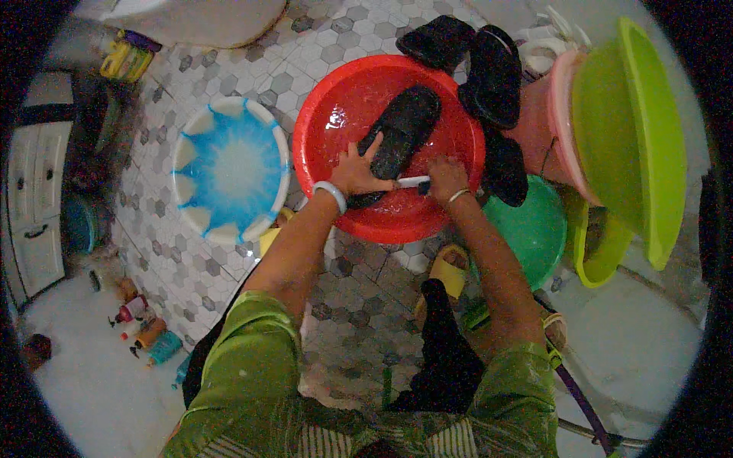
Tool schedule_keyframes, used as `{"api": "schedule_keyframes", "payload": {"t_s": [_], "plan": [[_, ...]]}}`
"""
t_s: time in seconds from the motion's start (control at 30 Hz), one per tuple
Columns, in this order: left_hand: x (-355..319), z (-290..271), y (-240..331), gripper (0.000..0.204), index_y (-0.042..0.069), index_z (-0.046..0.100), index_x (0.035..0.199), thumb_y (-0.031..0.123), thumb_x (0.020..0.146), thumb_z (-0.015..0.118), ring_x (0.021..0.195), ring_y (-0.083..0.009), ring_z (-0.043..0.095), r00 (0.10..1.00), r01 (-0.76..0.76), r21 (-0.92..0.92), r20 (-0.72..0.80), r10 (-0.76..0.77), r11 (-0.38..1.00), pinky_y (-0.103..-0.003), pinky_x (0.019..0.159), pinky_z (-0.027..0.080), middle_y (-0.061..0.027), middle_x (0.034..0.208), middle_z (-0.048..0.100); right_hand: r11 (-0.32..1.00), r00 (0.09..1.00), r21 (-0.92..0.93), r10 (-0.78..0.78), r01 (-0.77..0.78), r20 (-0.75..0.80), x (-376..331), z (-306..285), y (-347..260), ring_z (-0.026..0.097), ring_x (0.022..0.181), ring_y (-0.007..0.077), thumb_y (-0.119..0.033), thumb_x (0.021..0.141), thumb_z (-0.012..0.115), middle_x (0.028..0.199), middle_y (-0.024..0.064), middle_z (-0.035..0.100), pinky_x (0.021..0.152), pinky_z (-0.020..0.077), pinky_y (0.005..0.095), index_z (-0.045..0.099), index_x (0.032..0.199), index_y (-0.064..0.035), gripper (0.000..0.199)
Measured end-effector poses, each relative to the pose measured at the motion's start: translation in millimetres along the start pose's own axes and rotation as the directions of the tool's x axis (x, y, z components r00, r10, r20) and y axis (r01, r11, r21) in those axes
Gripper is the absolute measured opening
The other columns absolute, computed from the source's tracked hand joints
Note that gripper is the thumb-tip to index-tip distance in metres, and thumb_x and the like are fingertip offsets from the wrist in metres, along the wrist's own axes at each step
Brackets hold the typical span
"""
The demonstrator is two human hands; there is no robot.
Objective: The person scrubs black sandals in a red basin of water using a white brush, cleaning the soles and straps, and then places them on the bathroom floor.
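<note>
A black slipper [410, 126] lies slanted inside the red basin [302, 126], its toe end toward the far right and its near end partly under my hand. My left hand [356, 169] grips the slipper's near part, thumb stretched to the right and a finger along its side. My right hand [447, 180] is closed around a slim white-handled tool [412, 182] with a dark part beside the fingers. The tool points left toward my left thumb; its working end is not clear. Wet glints and droplets show on the basin's red inside.
More black slippers [494, 76] lie against the basin's far right side. A white-and-blue basin [233, 168] stands left. Green [534, 229], pink [563, 114] and lime [660, 145] tubs crowd the right. Several bottles [163, 347] stand at lower left. My yellow slipper [450, 273] is below the red basin.
</note>
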State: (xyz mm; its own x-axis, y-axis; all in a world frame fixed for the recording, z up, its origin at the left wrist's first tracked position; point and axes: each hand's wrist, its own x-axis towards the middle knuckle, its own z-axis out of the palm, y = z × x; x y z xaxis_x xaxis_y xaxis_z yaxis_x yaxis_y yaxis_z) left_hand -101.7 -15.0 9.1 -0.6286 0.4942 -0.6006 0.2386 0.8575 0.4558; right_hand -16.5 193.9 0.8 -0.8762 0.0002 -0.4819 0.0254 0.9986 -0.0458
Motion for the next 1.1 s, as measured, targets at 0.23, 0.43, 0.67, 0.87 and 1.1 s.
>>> {"api": "schedule_keyframes", "payload": {"t_s": [0.23, 0.43, 0.67, 0.87, 1.1], "plan": [[-6, -33, -26, 0.081, 0.004, 0.033, 0.137, 0.058, 0.080, 0.053, 0.114, -0.0299, 0.050, 0.902, 0.253, -0.915, 0.340, 0.265, 0.315, -0.038, 0.095, 0.042, -0.0160, 0.127, 0.049, 0.821, 0.964, 0.568, 0.095, 0.065, -0.248, -19, -22, -11, 0.052, 0.111, 0.0320, -0.027, 0.079, 0.067, 0.114, 0.0163, 0.056, 0.091, 0.0428, 0.0388, 0.052, 0.115, -0.0015, 0.046], [-33, -19, 13, 0.065, 0.005, 0.051, 0.120, 0.058, 0.083, 0.048, 0.094, -0.0309, 0.061, 0.888, 0.410, -0.912, 0.401, 0.224, 0.005, -0.043, 0.085, 0.050, -0.0147, 0.110, 0.060, -0.264, 0.947, 0.964, 0.311, 0.007, 0.078, -5, 10, -74, 0.047, 0.116, 0.0236, -0.038, 0.083, 0.066, 0.129, 0.0144, 0.046, 0.092, 0.0413, 0.0326, 0.025, 0.139, 0.0012, 0.080], [-38, -18, 20, 0.056, 0.008, 0.057, 0.111, 0.055, 0.081, 0.053, 0.083, -0.0263, 0.065, 0.886, 0.423, -0.903, 0.393, 0.245, -0.080, -0.038, 0.076, 0.054, -0.0120, 0.100, 0.065, -0.425, 0.939, 0.905, 0.315, 0.010, 0.137, -11, -27, -77, 0.054, 0.106, 0.0250, -0.038, 0.069, 0.079, 0.121, 0.0165, 0.052, 0.090, 0.0455, 0.0347, 0.032, 0.135, -0.0002, 0.089], [-34, -16, 30, 0.053, 0.008, 0.056, 0.112, 0.052, 0.083, 0.052, 0.089, -0.0253, 0.064, 0.906, 0.402, -0.915, 0.390, 0.164, -0.046, -0.037, 0.081, 0.053, -0.0109, 0.104, 0.064, -0.567, 0.930, 0.824, 0.311, 0.016, 0.196, -4, -27, -71, 0.060, 0.094, 0.0231, -0.028, 0.064, 0.084, 0.113, 0.0143, 0.058, 0.079, 0.0513, 0.0345, 0.035, 0.133, -0.0021, 0.089], [-42, -13, 20, 0.064, 0.008, 0.049, 0.124, 0.058, 0.084, 0.047, 0.097, -0.0269, 0.062, 0.937, 0.331, -0.942, 0.321, 0.141, -0.060, -0.040, 0.087, 0.051, -0.0119, 0.114, 0.060, -0.550, 0.964, 0.833, 0.251, 0.068, 0.088, -12, -30, -74, 0.058, 0.101, 0.0257, -0.024, 0.062, 0.085, 0.115, 0.0159, 0.057, 0.087, 0.0482, 0.0346, 0.033, 0.135, -0.0025, 0.093]]}}
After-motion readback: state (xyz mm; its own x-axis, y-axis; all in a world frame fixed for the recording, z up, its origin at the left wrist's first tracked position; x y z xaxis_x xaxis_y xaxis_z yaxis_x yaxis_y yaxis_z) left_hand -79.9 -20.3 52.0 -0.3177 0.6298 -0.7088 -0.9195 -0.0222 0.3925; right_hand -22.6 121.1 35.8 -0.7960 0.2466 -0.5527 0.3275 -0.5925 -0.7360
